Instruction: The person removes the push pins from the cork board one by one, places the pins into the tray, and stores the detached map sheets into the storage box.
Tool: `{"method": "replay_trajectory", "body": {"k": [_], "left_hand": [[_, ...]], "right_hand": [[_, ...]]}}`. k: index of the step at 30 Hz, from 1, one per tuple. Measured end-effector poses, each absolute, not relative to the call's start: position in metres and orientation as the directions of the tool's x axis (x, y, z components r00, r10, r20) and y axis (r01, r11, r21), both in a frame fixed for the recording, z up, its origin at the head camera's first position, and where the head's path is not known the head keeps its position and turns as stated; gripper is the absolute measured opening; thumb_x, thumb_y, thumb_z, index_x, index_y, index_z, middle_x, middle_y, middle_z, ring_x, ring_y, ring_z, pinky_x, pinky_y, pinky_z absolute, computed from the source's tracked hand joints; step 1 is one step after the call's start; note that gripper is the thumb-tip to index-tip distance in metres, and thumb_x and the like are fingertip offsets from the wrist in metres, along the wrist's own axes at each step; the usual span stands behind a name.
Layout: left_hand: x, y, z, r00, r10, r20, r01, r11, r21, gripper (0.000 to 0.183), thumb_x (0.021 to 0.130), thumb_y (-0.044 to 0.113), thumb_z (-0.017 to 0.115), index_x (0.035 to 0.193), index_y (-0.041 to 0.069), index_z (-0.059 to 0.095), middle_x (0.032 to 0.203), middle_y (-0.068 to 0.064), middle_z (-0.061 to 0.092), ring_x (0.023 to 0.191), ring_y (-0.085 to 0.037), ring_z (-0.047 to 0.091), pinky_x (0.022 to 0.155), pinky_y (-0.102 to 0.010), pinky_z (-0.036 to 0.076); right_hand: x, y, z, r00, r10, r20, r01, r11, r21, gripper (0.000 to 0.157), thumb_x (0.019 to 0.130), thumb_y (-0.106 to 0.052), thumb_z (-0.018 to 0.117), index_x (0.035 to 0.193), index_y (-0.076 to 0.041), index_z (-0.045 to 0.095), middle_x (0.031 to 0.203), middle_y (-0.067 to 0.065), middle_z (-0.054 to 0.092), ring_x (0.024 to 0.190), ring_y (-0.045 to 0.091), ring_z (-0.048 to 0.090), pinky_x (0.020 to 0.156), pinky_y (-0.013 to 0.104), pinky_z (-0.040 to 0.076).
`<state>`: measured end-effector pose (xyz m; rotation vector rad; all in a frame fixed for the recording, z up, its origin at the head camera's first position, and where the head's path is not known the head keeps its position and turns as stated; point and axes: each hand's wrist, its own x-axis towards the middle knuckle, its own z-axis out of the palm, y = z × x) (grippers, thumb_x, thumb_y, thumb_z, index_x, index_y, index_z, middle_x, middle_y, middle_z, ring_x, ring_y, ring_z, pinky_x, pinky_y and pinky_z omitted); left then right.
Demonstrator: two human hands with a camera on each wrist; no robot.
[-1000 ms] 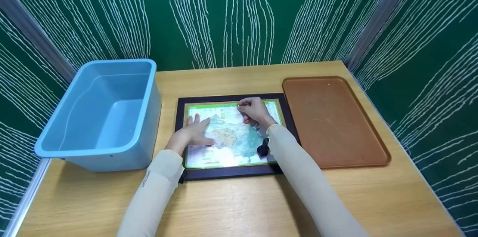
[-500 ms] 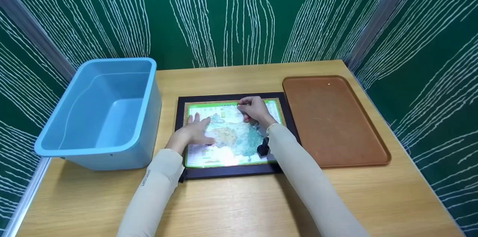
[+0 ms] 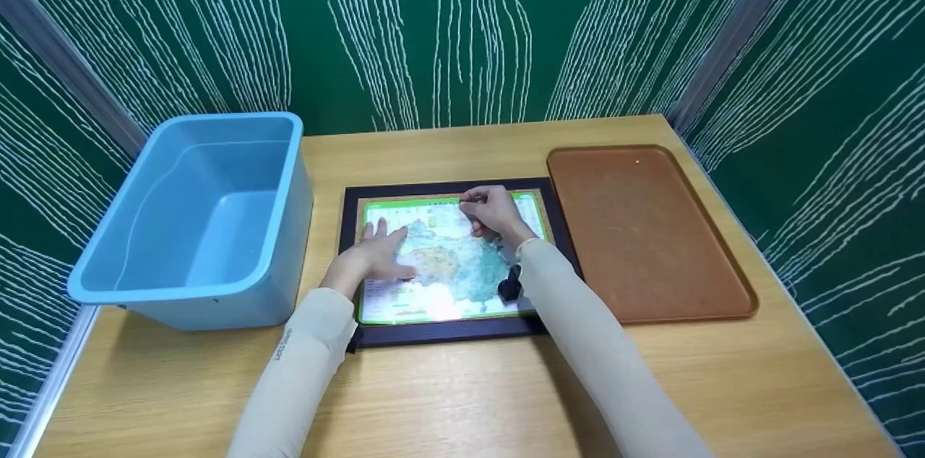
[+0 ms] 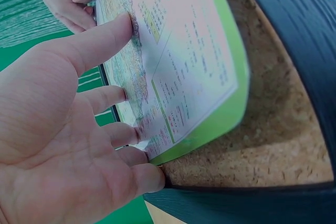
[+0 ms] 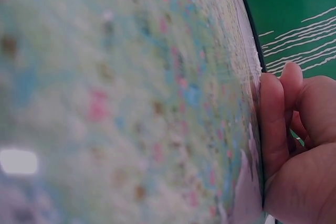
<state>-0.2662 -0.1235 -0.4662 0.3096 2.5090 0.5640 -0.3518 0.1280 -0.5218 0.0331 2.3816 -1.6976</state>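
Observation:
A glossy map sheet (image 3: 433, 292) with a green border lies on a cork board (image 4: 252, 166) in a dark frame (image 3: 448, 330). My left hand (image 3: 376, 256) rests on the left part of the map, fingers spread and fingertips touching it, as the left wrist view also shows. At the map's far edge, right of the middle, my right hand (image 3: 495, 216) has thumb and forefinger brought together in a pinch. Whatever small thing sits between those fingertips is hidden by them. In the right wrist view, the curled fingers (image 5: 273, 114) lie against the map's surface.
A deep blue tub (image 3: 289, 227) stands left of the board. On the right, a brown tray (image 3: 650, 241) lies close against the frame. Green walls with white streaks enclose the wooden table (image 3: 448, 400) at the back and sides. A black wrist camera (image 3: 509, 286) hangs under the right forearm.
Both hands stay in the same places on the map. A tiny bright spot seen at the right fingertips a second ago is barely visible now.

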Motion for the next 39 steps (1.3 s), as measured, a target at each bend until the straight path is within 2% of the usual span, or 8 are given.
{"method": "replay_trajectory", "body": {"k": [11,22,39], "left_hand": [[-0.2669,-0.122,-0.4667,-0.825,0.328,-0.46,0.105,0.889,0.445,0.087,0.096,0.045,0.065,0.164,0.016,0.019,0.167,-0.022,-0.01,0.151,-0.044,-0.014,0.116,-0.07,0.006],[-0.2656,-0.1226,-0.465,-0.823,0.33,-0.463,0.096,0.883,0.46,0.088,0.097,0.045,0.066,0.164,0.016,0.018,0.167,-0.021,-0.012,0.151,-0.043,-0.016,0.115,-0.07,0.004],[-0.2664,-0.124,-0.4661,-0.818,0.34,-0.464,0.111,0.885,0.453,0.088,0.097,0.045,0.065,0.165,0.017,0.016,0.167,-0.022,-0.013,0.151,-0.043,-0.016,0.115,-0.071,0.004]], "right_hand": [[-0.35,0.1318,-0.5189,-0.966,-0.145,-0.214,0.173,0.253,-0.952,0.016,0.097,-0.013,0.07,0.112,-0.01,0.074,0.068,0.006,0.06,0.044,0.011,0.054,0.045,0.026,0.052],[-0.3509,0.1313,-0.5188,-0.964,-0.13,-0.23,0.187,0.282,-0.941,0.015,0.098,-0.016,0.07,0.112,-0.012,0.073,0.07,0.007,0.062,0.045,0.012,0.054,0.044,0.027,0.052],[-0.3502,0.131,-0.5199,-0.97,-0.139,-0.202,0.162,0.255,-0.953,0.016,0.098,-0.014,0.07,0.112,-0.009,0.073,0.066,0.005,0.058,0.044,0.011,0.053,0.045,0.026,0.052]]}}
